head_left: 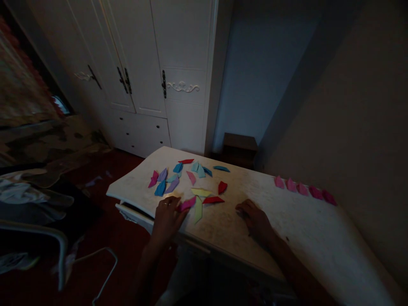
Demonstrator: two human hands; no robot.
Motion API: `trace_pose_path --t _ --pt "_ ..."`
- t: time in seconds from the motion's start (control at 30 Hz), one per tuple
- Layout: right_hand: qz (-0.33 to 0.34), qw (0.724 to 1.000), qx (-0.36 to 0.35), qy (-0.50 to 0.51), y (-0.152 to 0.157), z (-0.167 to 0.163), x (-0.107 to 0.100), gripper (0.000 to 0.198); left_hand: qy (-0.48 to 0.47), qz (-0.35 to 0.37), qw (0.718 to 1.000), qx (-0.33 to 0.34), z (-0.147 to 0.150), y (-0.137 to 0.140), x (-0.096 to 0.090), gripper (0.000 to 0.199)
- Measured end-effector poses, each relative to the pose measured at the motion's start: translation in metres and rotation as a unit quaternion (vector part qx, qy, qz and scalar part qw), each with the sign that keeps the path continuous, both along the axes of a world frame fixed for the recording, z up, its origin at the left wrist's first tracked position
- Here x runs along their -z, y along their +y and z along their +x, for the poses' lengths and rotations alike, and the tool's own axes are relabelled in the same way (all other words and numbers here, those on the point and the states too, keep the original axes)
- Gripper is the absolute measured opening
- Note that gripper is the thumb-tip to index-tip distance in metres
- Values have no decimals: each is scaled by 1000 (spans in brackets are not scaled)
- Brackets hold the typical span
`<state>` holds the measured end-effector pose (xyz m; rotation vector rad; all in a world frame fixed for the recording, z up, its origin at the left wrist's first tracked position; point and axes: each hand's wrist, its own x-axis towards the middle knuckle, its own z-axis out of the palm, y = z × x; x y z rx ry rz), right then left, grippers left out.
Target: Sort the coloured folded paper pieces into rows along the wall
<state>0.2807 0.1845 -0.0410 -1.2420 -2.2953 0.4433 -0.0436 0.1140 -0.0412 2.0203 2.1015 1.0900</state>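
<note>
My left hand (167, 216) is at the table's front edge, its fingers closed on a magenta folded paper piece (186, 205). Just right of that piece lie a yellow-green folded strip (198, 210), a pale yellow one (201, 192) and a long red one (213, 199). My right hand (254, 217) rests low over the tabletop with its fingers curled together; whatever they may hold is hidden. A short red folded piece (222, 187) lies between the hands, farther back. Several blue, lilac and pink pieces, among them a blue one (160, 188), are scattered behind my left hand.
Pink and magenta folded papers, one a pink piece (290, 185), stand in a row along the wall side of the white table (318, 238). A drawer (135, 214) is slightly out at the left front. Behind are a white wardrobe (188, 114) and a dark nightstand (239, 142).
</note>
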Motion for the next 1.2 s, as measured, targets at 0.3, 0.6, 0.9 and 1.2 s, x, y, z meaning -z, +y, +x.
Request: trace_pose_path --t 0.3,0.6,0.9,1.2 --pt "-18 999 4 35 3 2 2 30 33 -7 999 1 0 7 1 25" --pt "37 999 -11 1 1 1 3 30 -125 21 992 -16 7 -7 -7 34" --pt "49 999 -15 8 -2 0 0 29 -195 27 980 6 3 -8 -5 28" --pt "37 999 -3 20 -2 1 4 27 -197 -33 979 -48 -3 -2 -2 41"
